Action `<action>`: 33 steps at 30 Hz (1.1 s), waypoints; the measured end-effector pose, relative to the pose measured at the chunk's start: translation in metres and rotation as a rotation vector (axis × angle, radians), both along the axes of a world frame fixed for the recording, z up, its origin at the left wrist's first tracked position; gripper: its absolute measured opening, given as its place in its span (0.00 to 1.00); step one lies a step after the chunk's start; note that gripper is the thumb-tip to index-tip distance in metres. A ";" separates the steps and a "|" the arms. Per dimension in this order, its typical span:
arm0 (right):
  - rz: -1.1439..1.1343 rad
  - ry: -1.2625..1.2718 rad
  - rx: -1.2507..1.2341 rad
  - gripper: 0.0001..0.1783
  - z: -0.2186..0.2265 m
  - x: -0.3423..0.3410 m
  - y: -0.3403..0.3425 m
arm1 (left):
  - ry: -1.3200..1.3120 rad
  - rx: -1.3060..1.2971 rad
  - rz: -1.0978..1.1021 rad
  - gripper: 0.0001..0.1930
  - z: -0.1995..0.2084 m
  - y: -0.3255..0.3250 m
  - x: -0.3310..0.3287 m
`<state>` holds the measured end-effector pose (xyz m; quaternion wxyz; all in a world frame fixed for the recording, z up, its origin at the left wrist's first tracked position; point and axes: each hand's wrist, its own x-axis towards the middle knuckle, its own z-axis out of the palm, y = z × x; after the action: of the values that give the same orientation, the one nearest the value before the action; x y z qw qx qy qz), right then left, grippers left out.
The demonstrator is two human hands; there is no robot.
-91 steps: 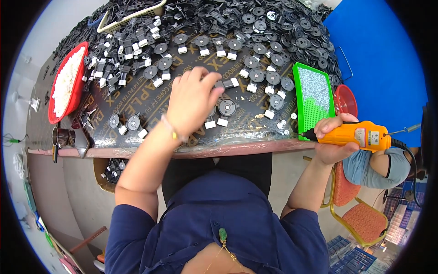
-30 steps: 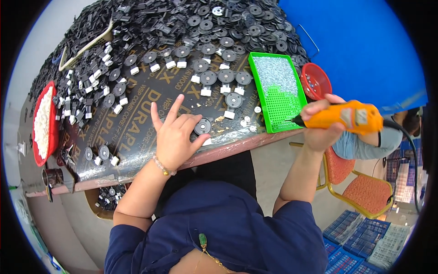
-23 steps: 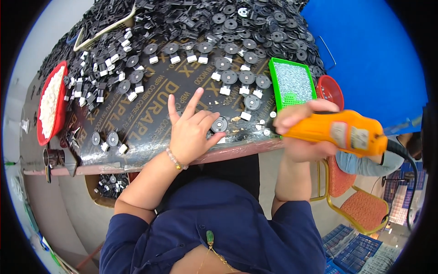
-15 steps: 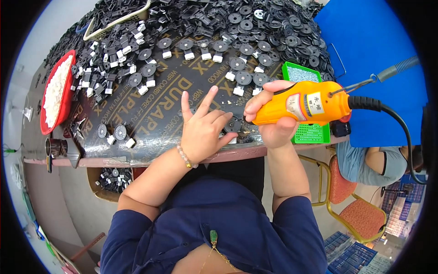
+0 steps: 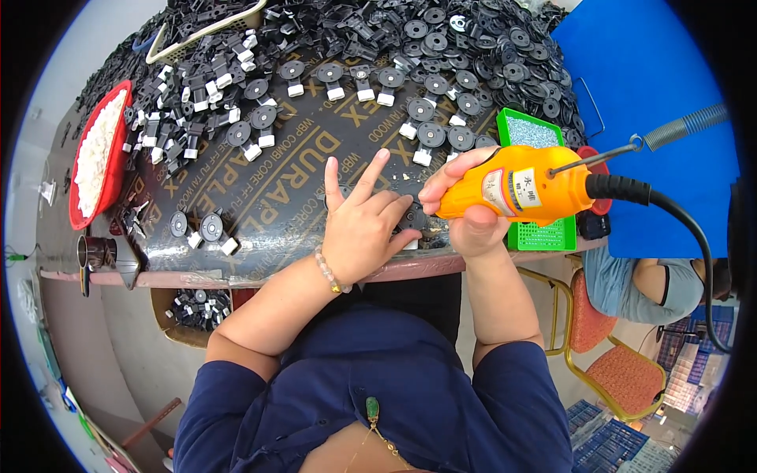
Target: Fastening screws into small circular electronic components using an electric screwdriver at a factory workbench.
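Observation:
My right hand (image 5: 477, 229) is wrapped round an orange-yellow electric screwdriver (image 5: 544, 185), which lies nearly level with its cable end to the right. Its tip is hidden behind my fingers and the front of the tool. Close to the table's front edge, my left hand (image 5: 361, 225) holds a black disc-shaped part (image 5: 413, 217) with a white end between its bent fingers and thumb. Two other fingers of that hand stretch away, spread apart. Much of the part is covered. Beyond my hands, several similar disc parts with white ends (image 5: 430, 135) lie in loose rows.
Black parts (image 5: 512, 71) heap across the table's back. A red basin of white pieces (image 5: 98, 158) stands left, a green tray of small metal pieces (image 5: 532, 132) right. A coiled spring (image 5: 684, 126) meets the tool's hook. Someone in grey (image 5: 682, 292) is at the right.
The table and its parts sit slightly lower and further right in the picture. The screwdriver has shifted a little left and turned slightly. My left hand keeps its pose at the disc part.

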<state>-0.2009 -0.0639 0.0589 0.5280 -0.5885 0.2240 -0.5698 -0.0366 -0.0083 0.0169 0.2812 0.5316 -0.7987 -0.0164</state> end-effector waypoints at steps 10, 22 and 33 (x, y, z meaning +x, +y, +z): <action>-0.300 -0.085 -0.160 0.47 0.013 -0.065 0.009 | 0.022 -0.078 0.022 0.21 -0.009 0.002 -0.003; -0.683 0.131 -0.192 0.41 -0.006 -0.166 0.003 | -0.069 -0.120 0.112 0.28 -0.007 0.001 -0.015; -0.681 0.119 -0.210 0.40 -0.006 -0.167 0.007 | -0.061 -0.143 0.115 0.24 -0.009 0.001 -0.012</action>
<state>-0.3678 -0.0565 0.0525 0.2307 -0.5634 0.3779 -0.6976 -0.0485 -0.0073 0.0079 0.2945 0.5554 -0.7742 0.0728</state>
